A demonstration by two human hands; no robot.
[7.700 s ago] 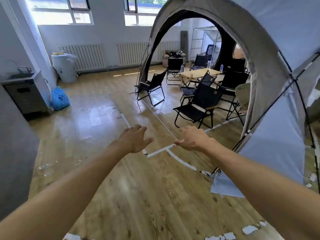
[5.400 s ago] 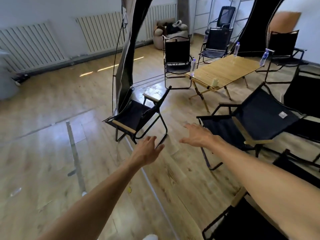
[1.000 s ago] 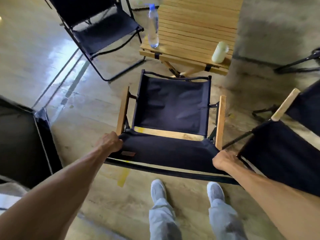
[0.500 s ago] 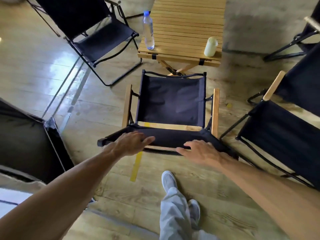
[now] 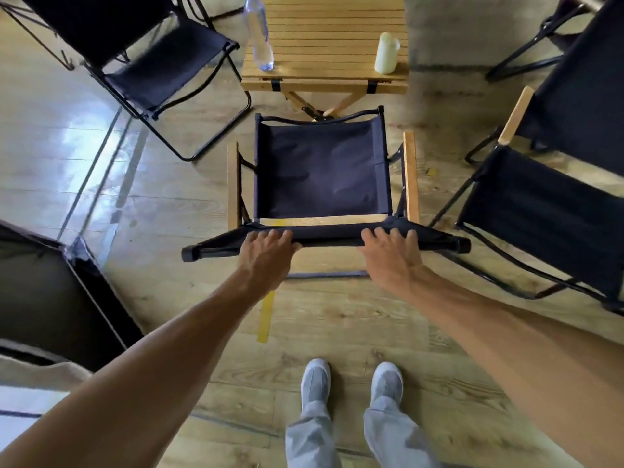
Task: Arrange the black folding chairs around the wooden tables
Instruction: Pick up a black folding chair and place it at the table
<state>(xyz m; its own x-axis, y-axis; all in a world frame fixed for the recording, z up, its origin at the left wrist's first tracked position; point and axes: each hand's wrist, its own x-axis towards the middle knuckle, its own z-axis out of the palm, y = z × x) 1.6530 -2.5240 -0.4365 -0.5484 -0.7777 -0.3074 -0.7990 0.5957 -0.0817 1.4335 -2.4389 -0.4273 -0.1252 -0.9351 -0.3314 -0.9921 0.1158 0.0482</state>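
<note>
A black folding chair (image 5: 320, 170) with wooden armrests stands in front of me, its seat facing the wooden slat table (image 5: 324, 38). My left hand (image 5: 266, 255) lies on the left part of the backrest's top edge, fingers laid over the fabric. My right hand (image 5: 391, 255) lies the same way on the right part. The chair's front edge sits close to the table's near end. A second black chair (image 5: 158, 59) stands at the table's left corner, and another black chair (image 5: 547, 211) stands to the right.
A water bottle (image 5: 260, 35) and a pale cup (image 5: 386, 52) stand on the table's near end. Dark tent fabric (image 5: 50, 292) fills the lower left. A further chair (image 5: 580, 106) is at the upper right. My feet (image 5: 351, 383) stand on the wooden floor behind the chair.
Half a second ago my hands hovered open just above the backrest; now both lie on its top edge. One second ago they gripped the backrest's corners. The view has tilted further down.
</note>
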